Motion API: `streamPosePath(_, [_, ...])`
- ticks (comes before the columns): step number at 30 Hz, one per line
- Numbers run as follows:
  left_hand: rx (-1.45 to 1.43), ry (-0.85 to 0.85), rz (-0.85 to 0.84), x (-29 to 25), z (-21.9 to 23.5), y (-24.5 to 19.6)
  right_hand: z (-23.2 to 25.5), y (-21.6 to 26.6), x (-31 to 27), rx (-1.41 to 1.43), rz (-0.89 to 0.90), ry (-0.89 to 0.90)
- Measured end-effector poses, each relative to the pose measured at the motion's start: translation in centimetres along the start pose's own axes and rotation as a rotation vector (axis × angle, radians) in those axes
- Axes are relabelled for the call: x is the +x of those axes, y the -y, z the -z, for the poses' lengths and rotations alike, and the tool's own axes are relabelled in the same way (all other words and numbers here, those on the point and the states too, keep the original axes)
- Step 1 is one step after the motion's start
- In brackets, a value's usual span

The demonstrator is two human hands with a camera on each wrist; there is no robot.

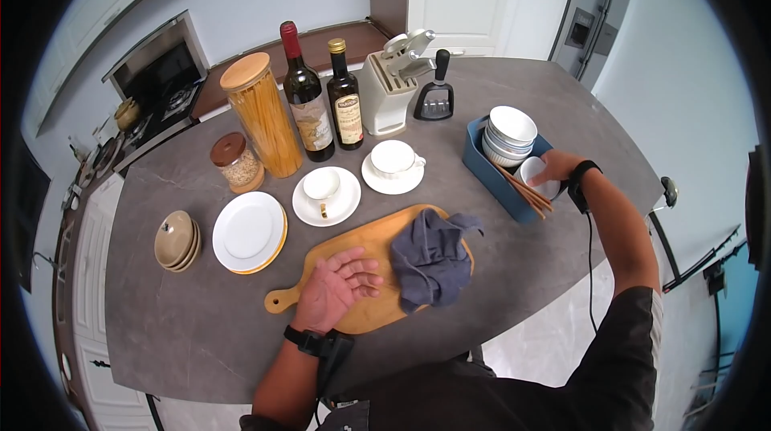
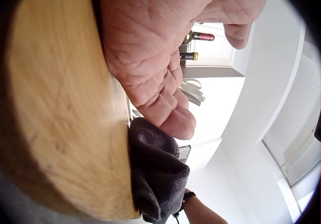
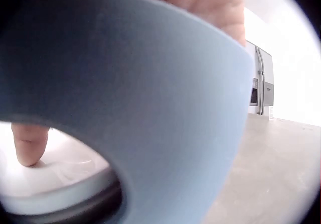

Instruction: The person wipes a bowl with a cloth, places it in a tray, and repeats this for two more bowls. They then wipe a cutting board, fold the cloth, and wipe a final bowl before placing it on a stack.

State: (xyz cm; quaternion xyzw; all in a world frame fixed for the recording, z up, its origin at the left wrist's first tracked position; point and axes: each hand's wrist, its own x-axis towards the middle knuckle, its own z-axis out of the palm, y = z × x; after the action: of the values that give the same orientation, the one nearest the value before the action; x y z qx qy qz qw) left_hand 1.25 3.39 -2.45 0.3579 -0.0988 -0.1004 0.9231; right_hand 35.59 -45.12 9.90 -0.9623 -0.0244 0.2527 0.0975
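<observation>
At the right, a blue bin (image 1: pixel 504 189) holds a stack of white bowls (image 1: pixel 511 127), a loose white bowl (image 1: pixel 551 188) and several brown wooden chopsticks (image 1: pixel 526 190). My right hand (image 1: pixel 554 167) reaches over the bin's far-right side and grips the loose bowl. Through the oval handle hole of the bin wall (image 3: pixel 165 93), the right wrist view shows one fingertip (image 3: pixel 31 148) against a white surface. My left hand (image 1: pixel 336 290), palm up with relaxed fingers and holding nothing, is over the wooden cutting board (image 1: pixel 377 246). Beside its fingers lies a crumpled dark grey cloth (image 1: pixel 434 258).
White plates (image 1: pixel 249 230), tan bowls (image 1: pixel 177 240) and two white cups on saucers, one cup (image 1: pixel 393 158) farther right, stand around the board. Behind are a pasta jar (image 1: pixel 261 118), an oat jar (image 1: pixel 236 163), two bottles (image 1: pixel 347 106), a knife block (image 1: pixel 388 93) and a black-handled tool (image 1: pixel 435 98).
</observation>
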Motion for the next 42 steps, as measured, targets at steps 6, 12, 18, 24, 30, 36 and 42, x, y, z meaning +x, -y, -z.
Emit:
streamPosePath(6, [-0.006,-0.006,0.003,0.0,0.0,-0.1,0.0,0.4,0.1,-0.084,0.025,-0.026])
streamPosePath(12, [-0.001,-0.008,0.003,-0.1,-0.1,-0.1,0.0,0.9,-0.8,-0.022,0.042,-0.041])
streamPosePath(18, [0.001,0.011,0.003,0.0,0.0,-0.1,-0.5,-0.5,0.3,0.263,0.113,0.041])
streamPosePath(24, [0.012,0.020,0.006,0.0,0.2,0.0,-0.8,0.1,-0.5,0.107,0.156,-0.125])
streamPosePath(30, [0.029,0.011,0.017,0.0,-0.1,-0.1,2.2,-0.5,-3.2,0.122,0.137,-0.282])
streamPosePath(36, [-0.014,0.015,0.020,0.2,-0.2,-0.1,6.1,0.3,-8.7,0.430,0.290,-0.538])
streamPosePath(42, [0.069,-0.033,0.030,0.2,-0.4,-0.1,-1.7,10.2,-15.9,1.193,0.506,-0.438])
